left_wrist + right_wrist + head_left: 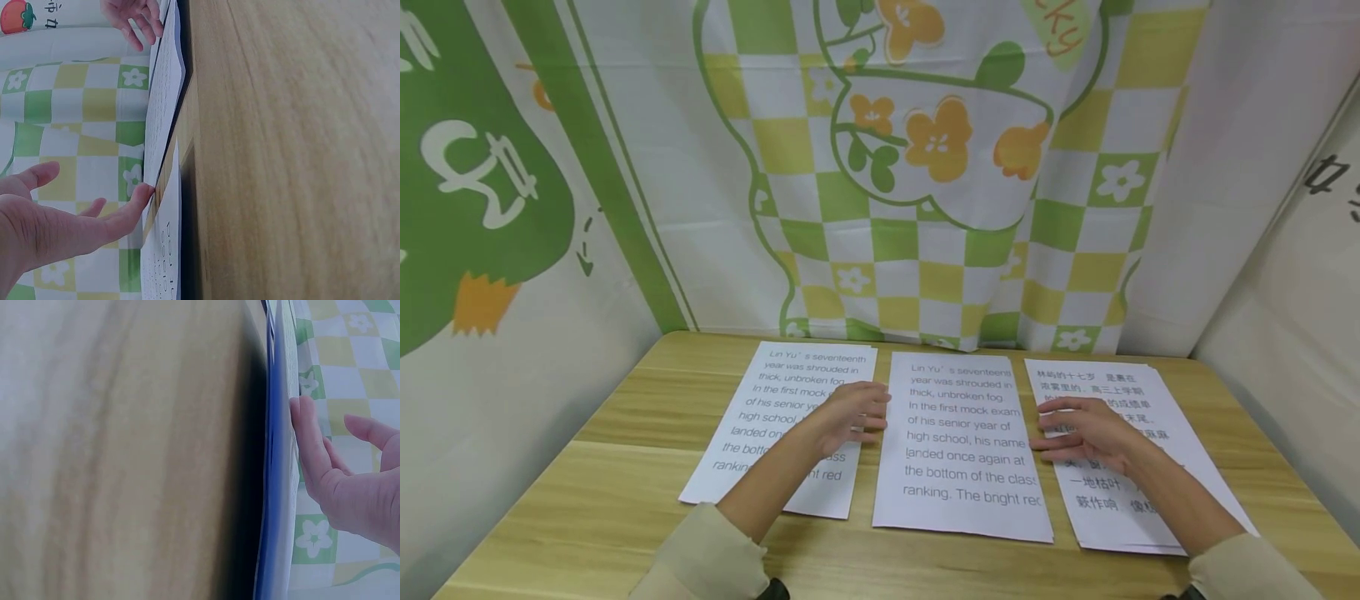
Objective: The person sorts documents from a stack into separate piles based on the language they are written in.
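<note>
Three paper piles or sheets lie side by side on the wooden table: a left stack with English print [790, 375], a middle sheet with English print [958, 442], and a right stack with Chinese print [1101, 500]. My left hand [842, 417] is over the right side of the left stack, fingers reaching to the middle sheet's left edge. My right hand [1093, 433] is over the right stack, fingertips near the middle sheet's right edge. Relaxed, spread fingers show on the left hand [69, 228] in its wrist view. The right hand [350, 481] has its fingertips at the paper surface. Neither holds anything.
The wooden table [580, 517] extends in front of and beside the papers. A curtain with green and yellow checks [910, 283] hangs behind its back edge. Printed white cloth walls [580, 367] stand on both sides.
</note>
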Demonstrator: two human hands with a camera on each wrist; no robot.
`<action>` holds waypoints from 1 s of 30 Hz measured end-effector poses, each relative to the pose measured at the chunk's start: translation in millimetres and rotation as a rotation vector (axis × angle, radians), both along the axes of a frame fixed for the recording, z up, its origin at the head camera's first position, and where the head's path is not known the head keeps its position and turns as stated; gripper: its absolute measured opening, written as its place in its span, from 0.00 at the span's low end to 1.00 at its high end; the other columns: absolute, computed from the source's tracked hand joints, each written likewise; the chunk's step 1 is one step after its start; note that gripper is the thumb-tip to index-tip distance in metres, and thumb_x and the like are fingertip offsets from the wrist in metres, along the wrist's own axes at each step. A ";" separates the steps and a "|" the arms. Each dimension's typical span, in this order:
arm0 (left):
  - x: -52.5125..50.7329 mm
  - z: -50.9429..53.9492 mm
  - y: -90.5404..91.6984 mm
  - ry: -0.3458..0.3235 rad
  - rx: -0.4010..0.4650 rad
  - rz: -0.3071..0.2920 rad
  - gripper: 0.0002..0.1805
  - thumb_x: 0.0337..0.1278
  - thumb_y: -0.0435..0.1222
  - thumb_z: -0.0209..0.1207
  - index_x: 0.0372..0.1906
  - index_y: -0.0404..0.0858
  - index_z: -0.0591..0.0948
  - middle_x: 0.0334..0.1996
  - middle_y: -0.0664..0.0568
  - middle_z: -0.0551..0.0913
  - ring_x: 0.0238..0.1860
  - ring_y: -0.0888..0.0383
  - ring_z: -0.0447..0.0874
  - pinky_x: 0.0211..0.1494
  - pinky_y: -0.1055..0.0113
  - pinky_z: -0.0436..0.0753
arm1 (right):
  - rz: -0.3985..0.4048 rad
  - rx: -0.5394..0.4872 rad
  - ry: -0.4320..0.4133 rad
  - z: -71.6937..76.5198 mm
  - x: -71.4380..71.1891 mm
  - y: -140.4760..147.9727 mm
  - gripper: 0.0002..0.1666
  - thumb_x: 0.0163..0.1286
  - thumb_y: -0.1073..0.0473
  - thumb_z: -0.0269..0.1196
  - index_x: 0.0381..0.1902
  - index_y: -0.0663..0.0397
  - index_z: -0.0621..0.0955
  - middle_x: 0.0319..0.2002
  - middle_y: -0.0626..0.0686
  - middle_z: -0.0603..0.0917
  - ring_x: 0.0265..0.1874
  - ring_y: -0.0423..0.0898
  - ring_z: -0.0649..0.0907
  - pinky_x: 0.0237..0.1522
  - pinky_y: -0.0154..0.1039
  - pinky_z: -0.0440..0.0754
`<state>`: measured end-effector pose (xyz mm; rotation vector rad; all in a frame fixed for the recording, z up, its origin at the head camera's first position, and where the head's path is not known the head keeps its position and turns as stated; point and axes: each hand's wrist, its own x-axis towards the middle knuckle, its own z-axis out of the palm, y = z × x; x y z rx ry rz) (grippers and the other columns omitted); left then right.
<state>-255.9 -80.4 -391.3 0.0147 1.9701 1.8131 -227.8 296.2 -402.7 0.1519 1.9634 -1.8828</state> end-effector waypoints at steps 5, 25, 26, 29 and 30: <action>0.3 0.3 0.0 0.004 0.004 -0.002 0.30 0.76 0.41 0.52 0.73 0.28 0.67 0.68 0.24 0.71 0.66 0.32 0.75 0.67 0.42 0.80 | -0.005 -0.014 -0.004 0.5 -0.5 -0.1 0.33 0.77 0.67 0.58 0.74 0.76 0.61 0.50 0.62 0.84 0.47 0.58 0.90 0.53 0.53 0.88; -0.1 -3.5 2.2 -0.001 -0.022 0.015 0.31 0.72 0.39 0.56 0.73 0.29 0.67 0.65 0.27 0.74 0.64 0.34 0.77 0.64 0.44 0.82 | 0.006 -0.032 -0.007 -1.7 1.1 -3.4 0.33 0.76 0.65 0.62 0.73 0.72 0.66 0.48 0.59 0.85 0.46 0.49 0.88 0.52 0.46 0.90; 0.2 -3.2 2.1 -0.001 -0.022 0.013 0.31 0.72 0.39 0.56 0.74 0.29 0.67 0.65 0.27 0.74 0.64 0.34 0.77 0.65 0.43 0.82 | 0.017 -0.030 -0.002 -2.2 0.6 -4.7 0.33 0.75 0.65 0.62 0.73 0.72 0.66 0.47 0.58 0.85 0.45 0.48 0.88 0.51 0.44 0.90; 0.7 -2.9 2.1 -0.002 -0.021 0.011 0.31 0.73 0.40 0.56 0.74 0.29 0.67 0.66 0.27 0.73 0.65 0.34 0.76 0.65 0.43 0.81 | 0.038 0.007 0.031 -3.5 -1.3 -10.0 0.35 0.74 0.65 0.64 0.73 0.72 0.65 0.43 0.54 0.87 0.42 0.44 0.87 0.44 0.36 0.89; 0.9 -2.7 2.1 -0.002 -0.020 0.010 0.32 0.72 0.40 0.56 0.74 0.29 0.67 0.66 0.27 0.73 0.65 0.34 0.76 0.65 0.43 0.81 | 0.040 0.034 0.048 -4.0 -1.9 -12.2 0.36 0.73 0.65 0.65 0.73 0.72 0.66 0.41 0.53 0.87 0.40 0.43 0.86 0.41 0.34 0.88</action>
